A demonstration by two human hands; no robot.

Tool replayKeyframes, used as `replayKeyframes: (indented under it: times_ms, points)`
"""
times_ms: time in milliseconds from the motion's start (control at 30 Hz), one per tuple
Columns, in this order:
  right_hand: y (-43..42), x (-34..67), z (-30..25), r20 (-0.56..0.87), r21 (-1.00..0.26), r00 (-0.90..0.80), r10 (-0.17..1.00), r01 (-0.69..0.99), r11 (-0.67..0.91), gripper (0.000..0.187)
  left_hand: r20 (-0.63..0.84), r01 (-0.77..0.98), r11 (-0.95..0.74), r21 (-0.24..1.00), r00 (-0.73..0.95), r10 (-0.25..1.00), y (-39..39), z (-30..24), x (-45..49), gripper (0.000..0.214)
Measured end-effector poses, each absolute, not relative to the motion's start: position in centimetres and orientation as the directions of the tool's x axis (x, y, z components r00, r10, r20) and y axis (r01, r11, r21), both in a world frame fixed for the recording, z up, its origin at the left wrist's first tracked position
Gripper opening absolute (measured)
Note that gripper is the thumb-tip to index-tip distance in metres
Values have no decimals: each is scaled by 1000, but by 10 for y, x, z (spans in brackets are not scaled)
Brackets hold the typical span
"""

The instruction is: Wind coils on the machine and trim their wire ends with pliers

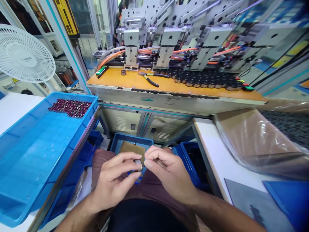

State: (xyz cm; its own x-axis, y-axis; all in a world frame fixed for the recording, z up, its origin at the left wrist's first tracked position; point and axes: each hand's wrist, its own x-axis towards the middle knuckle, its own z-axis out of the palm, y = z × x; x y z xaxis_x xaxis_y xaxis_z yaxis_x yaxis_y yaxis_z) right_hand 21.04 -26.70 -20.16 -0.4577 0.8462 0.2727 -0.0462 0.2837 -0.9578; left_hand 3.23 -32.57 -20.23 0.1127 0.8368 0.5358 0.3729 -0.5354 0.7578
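A: What are the hands doing?

B: The left hand (116, 178) has its grip on a small metal part (138, 165), pinched between thumb and fingers. The right hand (171, 172) is just beside it, thumb and fingers drawn together at the part's right end

A: Is the right grip holding anything?

B: I cannot tell; its fingertips hide whatever may be between them

A: And where exactly is the part?

B: Above the person's lap, between the two hands. Beyond it, lower down, is a blue bin (117, 138) with brown card (130, 147) inside

A: What about the orange worktop (131, 84) ahead?

B: Pliers (158, 75) lie on it, near the middle. A lone ring (123, 72) is to their left, and a cluster of black-topped cylinders (205, 79) to their right. Behind stands a machine (170, 35) with orange hoses (112, 58)

A: Anything at the sides?

B: On the left, a big blue tray (36, 145) has small dark-red and silver pieces (70, 108) grouped at its far end; a white fan (26, 58) is beyond. On the right, a white worktop (205, 135) bears clear plastic (260, 132) and a grey sheet (248, 196)
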Motion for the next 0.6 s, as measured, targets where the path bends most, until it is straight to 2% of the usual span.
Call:
replayKeyframes:
  times_ms: [133,200,267,300,333,367,433,600]
  points:
    - [-259,211,-197,214,-967,-502,838,11,253,22,549,401,-537,742,96,830,-324,-204,26,29]
    - [-236,211,-187,278,-931,-497,822,71,358,20,538,423,-504,753,47,842,-323,-205,20,28]
    - [-194,208,-171,476,-795,-431,767,163,584,13,531,436,-470,768,-22,847,-322,-206,13,27]
    - [-167,205,-161,600,-671,-385,702,235,703,11,529,435,-455,777,-59,847,-322,-206,9,27]
    - [-137,201,-151,692,-526,-371,619,329,784,16,526,430,-442,788,-96,845,-322,-207,6,28]
    - [-106,196,-143,714,-404,-381,588,462,789,23,522,421,-430,799,-128,843,-323,-206,4,28]
    - [-47,185,-132,585,-168,-471,660,726,667,34,513,393,-416,820,-182,839,-325,-206,0,27]
    - [34,163,-139,349,-64,-520,780,817,573,46,491,367,-384,847,-269,828,-333,-204,-7,26]
